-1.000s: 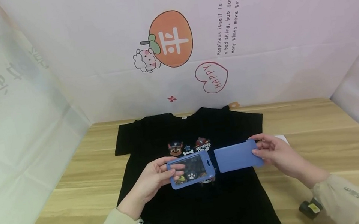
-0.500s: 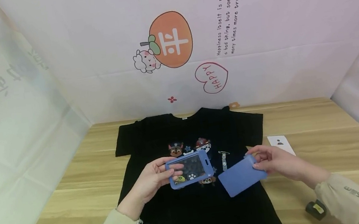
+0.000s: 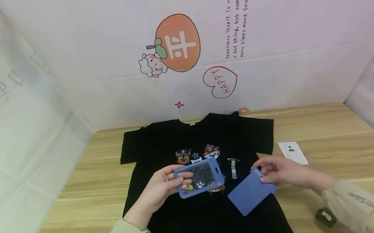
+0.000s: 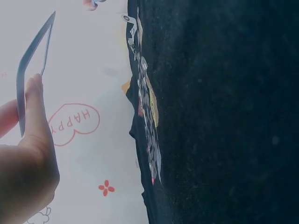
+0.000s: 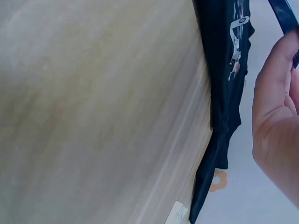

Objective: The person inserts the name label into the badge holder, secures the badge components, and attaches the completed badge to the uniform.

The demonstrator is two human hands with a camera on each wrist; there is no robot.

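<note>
My left hand (image 3: 162, 188) pinches the left end of a blue badge holder frame (image 3: 217, 173) with a clear window; its fingers show through the window. In the left wrist view that frame (image 4: 33, 51) appears edge-on between thumb and fingers. A flat blue slide-out panel (image 3: 250, 192) hangs tilted from my right hand (image 3: 283, 172), gripped at its upper right end between thumb and fingers. The two blue parts are apart, both above a black T-shirt (image 3: 201, 225) printed with cartoon dogs. Between them on the shirt lies a badge clip (image 3: 233, 168) with a safety pin.
The shirt lies spread on a wooden table (image 3: 329, 145). Right of it is a small white card (image 3: 292, 153) with a dark figure on it. A printed white cloth wall (image 3: 110, 44) stands behind the table, with more cloth at both sides.
The right hand has lowered and tilted the blue panel away from the frame, uncovering the badge clip and white card. The left hand has hardly moved.
</note>
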